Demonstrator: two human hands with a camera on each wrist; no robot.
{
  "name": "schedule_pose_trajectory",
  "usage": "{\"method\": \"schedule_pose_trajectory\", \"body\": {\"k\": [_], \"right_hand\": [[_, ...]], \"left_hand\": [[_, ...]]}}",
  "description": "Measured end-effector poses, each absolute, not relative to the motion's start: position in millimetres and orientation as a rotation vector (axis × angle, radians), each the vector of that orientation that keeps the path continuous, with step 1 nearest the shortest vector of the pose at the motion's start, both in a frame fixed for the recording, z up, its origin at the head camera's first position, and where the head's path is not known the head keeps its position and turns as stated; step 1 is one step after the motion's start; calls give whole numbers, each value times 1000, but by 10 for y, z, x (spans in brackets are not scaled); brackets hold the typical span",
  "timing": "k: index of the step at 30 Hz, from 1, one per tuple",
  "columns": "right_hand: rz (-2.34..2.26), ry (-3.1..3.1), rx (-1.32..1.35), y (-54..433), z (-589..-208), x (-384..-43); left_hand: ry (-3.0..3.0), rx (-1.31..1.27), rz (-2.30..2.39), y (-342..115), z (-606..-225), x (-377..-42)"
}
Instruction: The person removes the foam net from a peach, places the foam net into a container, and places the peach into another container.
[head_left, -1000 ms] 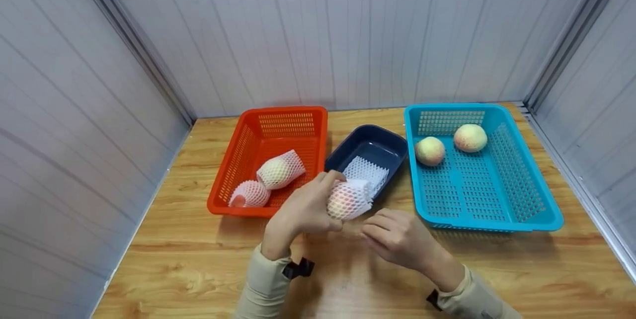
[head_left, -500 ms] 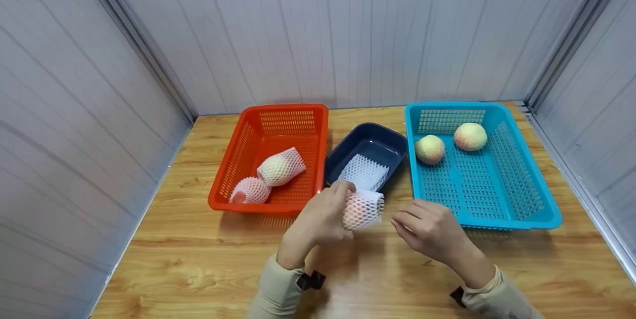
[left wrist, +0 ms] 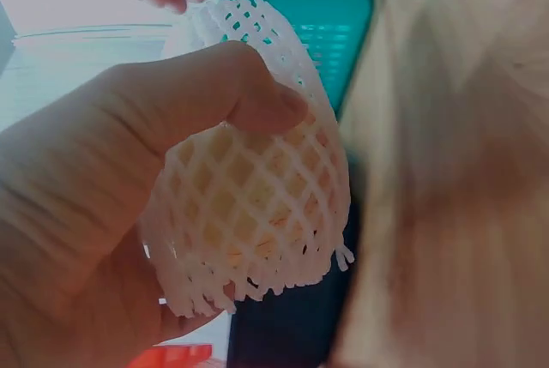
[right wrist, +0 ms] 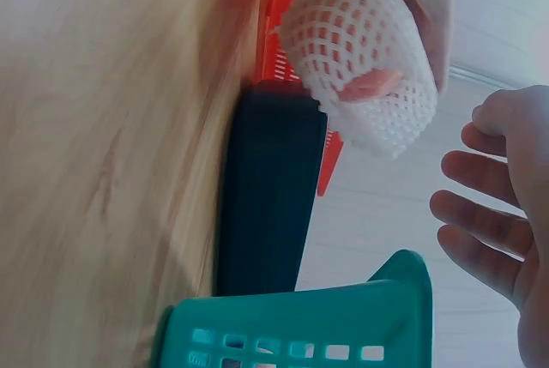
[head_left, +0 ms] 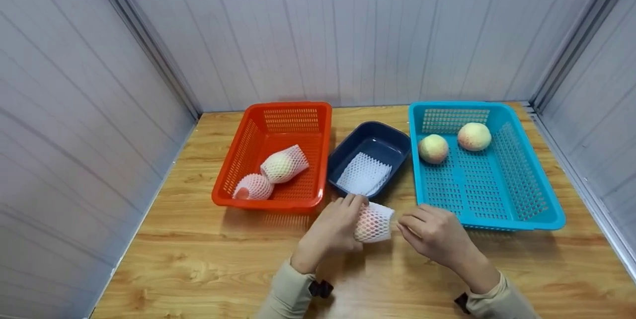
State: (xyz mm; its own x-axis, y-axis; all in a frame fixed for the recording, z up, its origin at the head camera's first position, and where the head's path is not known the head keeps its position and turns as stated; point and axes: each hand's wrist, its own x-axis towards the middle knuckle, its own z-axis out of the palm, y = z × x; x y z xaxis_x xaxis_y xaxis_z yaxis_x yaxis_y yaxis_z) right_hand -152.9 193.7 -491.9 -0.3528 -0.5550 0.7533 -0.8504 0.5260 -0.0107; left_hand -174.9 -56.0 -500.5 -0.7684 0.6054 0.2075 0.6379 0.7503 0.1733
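Observation:
My left hand grips a peach in a white foam net above the table, in front of the dark blue tray. In the left wrist view its thumb lies across the netting, and the peach shows through the mesh. Just right of the net's loose end is my right hand, its fingers loosely bent and holding nothing. From the right wrist camera, a gap separates those fingers from the netted peach, whose pink skin shows at the net's opening.
An orange basket at left holds two netted peaches. White foam netting lies in the dark blue tray. The light-blue basket at right contains two bare peaches. Panel walls enclose the wooden table.
The left hand has carried the netted peach right and nearer the table's front, away from the tray. My right hand has shifted right as well. Peaches in both baskets stay put.

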Motion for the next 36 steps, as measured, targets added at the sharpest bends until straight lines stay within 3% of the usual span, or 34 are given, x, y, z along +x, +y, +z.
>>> {"method": "schedule_pose_trajectory", "body": {"k": [17,36], "right_hand": [[492,-2079,1113,2012,-4935,-1530],[500,-2091,1114,1988,-4978,-1512]], "left_hand": [[-2812,-983,-296,-470,-5194,-1755],[-2860,-947,-699,-583,-5258,-1746]]}}
